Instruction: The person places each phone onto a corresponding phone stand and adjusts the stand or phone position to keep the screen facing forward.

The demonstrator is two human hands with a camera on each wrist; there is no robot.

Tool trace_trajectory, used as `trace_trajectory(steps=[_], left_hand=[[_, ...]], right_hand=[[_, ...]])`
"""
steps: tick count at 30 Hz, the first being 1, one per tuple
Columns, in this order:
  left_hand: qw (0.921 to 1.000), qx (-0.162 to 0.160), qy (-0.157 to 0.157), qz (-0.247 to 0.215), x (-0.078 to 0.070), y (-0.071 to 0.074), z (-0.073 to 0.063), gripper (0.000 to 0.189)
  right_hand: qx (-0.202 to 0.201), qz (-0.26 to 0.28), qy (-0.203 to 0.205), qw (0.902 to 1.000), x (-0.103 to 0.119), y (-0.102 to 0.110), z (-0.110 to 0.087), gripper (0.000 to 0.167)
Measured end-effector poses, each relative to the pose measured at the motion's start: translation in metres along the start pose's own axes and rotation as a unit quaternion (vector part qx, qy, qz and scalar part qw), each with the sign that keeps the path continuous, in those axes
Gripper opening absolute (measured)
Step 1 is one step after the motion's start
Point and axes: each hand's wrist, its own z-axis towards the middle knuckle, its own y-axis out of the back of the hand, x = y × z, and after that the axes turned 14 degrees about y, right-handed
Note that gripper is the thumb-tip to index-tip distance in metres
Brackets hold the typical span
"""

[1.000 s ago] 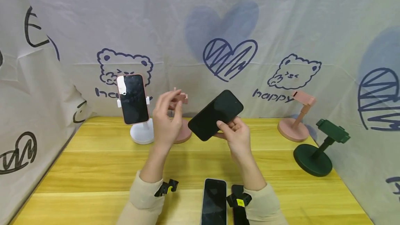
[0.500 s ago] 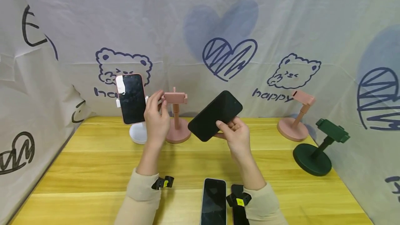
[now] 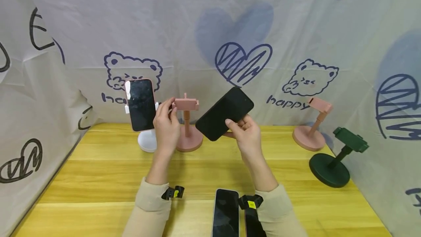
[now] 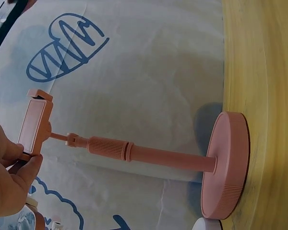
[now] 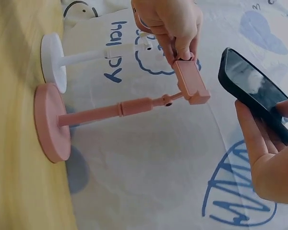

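My left hand (image 3: 166, 125) pinches the left end of the clamp on a pink phone stand (image 3: 186, 127), thumb and fingers at the clamp's edge (image 4: 34, 125). The stand's round base rests on the table, its post upright. In my right hand (image 3: 246, 134) is a black smartphone (image 3: 225, 114), held tilted between thumb and fingers, screen towards me. The phone is apart from the clamp, to its right, as the right wrist view also shows. Just left of my left hand, a pink-edged phone (image 3: 140, 105) stands upright in a white phone stand (image 3: 147, 141).
Two more phones lie on the table near me: a white-edged phone (image 3: 226, 213) and a dark phone (image 3: 253, 224) partly under my right wrist. At the right stand another pink phone stand (image 3: 309, 137) and a green phone stand (image 3: 330, 170). A printed cloth (image 3: 230, 21) hangs behind.
My left hand has shifted left from in front of the pink stand to its clamp's left end. The black phone, still in my right hand, has risen slightly.
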Motion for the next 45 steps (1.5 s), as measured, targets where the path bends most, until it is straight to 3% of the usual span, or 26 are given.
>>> trace_trajectory(steps=[25, 32, 45], left_hand=[[0.9998, 0.012, 0.009, -0.009, 0.0, 0.002, -0.002, 0.033], [0.9999, 0.008, -0.004, -0.007, 0.0, 0.001, 0.0, 0.031], [0.9993, 0.01, 0.024, -0.027, -0.001, 0.005, 0.003, 0.031]], right_hand=[[0.104, 0.031, 0.06, 0.9923, -0.013, -0.054, 0.086, 0.031], [0.124, 0.01, 0.051, 0.9909, -0.022, -0.064, 0.096, 0.03], [0.14, 0.014, 0.032, 0.9895, -0.036, -0.069, 0.097, 0.033]])
